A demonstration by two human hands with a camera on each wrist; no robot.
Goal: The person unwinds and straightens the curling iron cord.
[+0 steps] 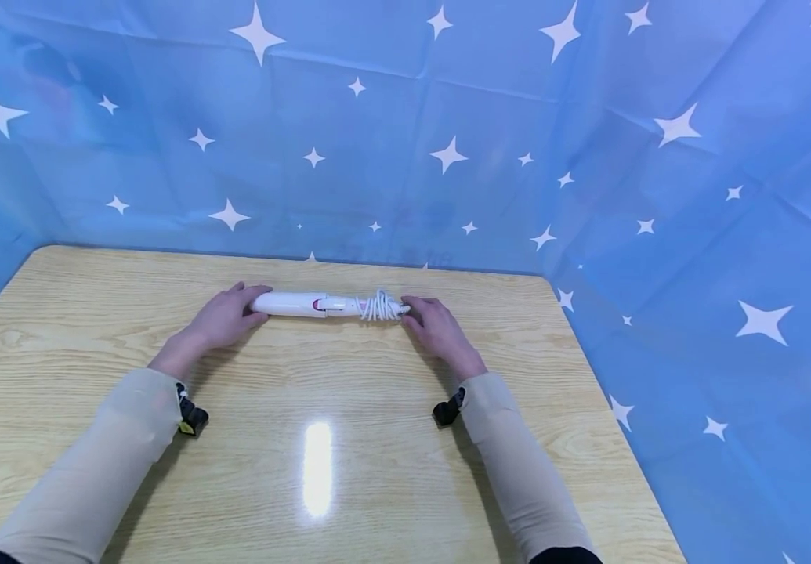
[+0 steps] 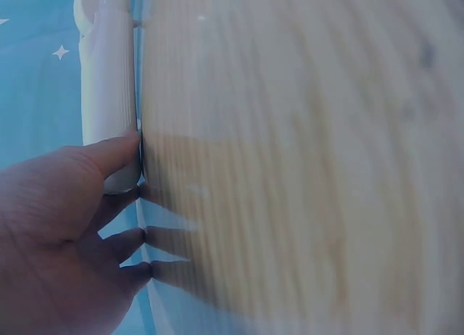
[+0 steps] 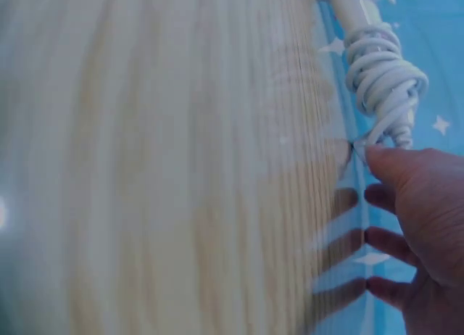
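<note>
The head view is bright and fairly sharp, with a long white glare on the wooden surface [image 1: 377,368] and soft shadows inward of both sleeves [image 1: 98,462]. The wrist views are dimmer, hazy and bluish; wood grain blurs, and dark finger shadows lie beside the left hand [image 2: 58,226] and right hand [image 3: 435,219].

From where I stand, the tabletop [image 1: 377,376] is pale tan with a slightly darker wood-grain pattern, its lines running between the left and right edges. Near the far edge, the hair iron [image 1: 288,304] has a white body, a pinkish-red accent [image 1: 316,304] and a white cord [image 1: 380,306]. Beyond the far and right edges, the backdrop [image 1: 391,196] is blue, printed with white four-pointed stars [image 1: 449,154]. The left sleeve [image 1: 95,462] and right sleeve [image 1: 521,462] are plain greyish beige.
</note>
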